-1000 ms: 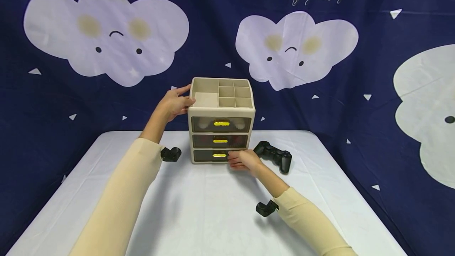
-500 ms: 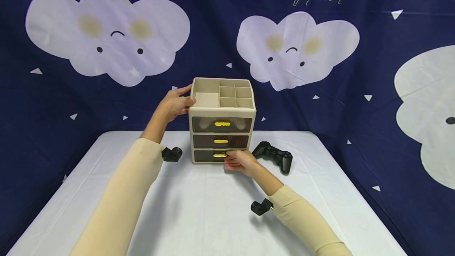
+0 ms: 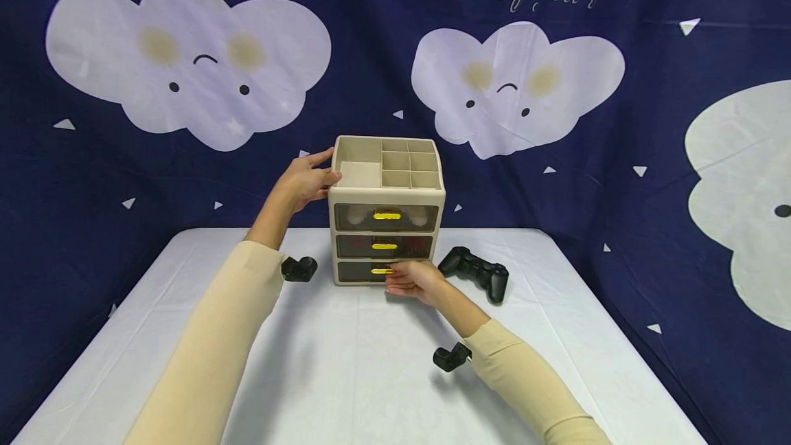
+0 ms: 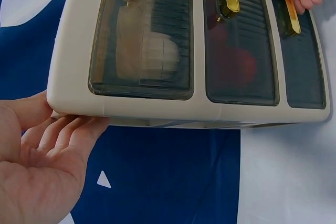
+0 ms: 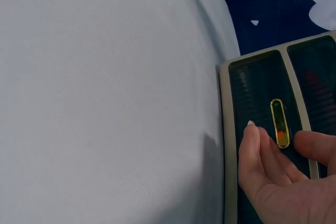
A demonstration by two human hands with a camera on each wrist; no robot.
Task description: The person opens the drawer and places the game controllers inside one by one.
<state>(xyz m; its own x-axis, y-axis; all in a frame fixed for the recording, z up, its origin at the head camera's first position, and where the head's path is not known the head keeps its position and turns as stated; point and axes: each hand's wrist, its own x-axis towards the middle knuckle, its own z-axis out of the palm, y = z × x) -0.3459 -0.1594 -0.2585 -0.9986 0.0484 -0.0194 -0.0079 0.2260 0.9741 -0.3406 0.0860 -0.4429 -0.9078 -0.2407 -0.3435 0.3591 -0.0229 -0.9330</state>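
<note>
A cream desktop drawer organizer [image 3: 358,196] stands on the table, with three dark see-through drawers and gold handles. All three drawers are closed. My left hand [image 3: 303,180] holds its upper left edge, thumb over the top rim and fingers against the side; the left wrist view shows these fingers [image 4: 63,137] bent along the side wall. At the bottom drawer is my right hand [image 3: 415,281]. The right wrist view has its thumb [image 5: 312,145] and fingers on either side of the bottom gold handle [image 5: 280,124], with a gap between them.
A black game controller [image 3: 474,272] lies on the white-covered table [image 3: 346,362], right of the organizer. The organizer's top tray [image 3: 360,174] has one large section and several small ones. Pale and red items show dimly through the upper two drawers. A dark blue cloud-print curtain [image 3: 371,53] hangs behind.
My right hand has moved left along the bottom drawer front to its handle. The left hand keeps its place on the organizer, and the drawers have not moved.
</note>
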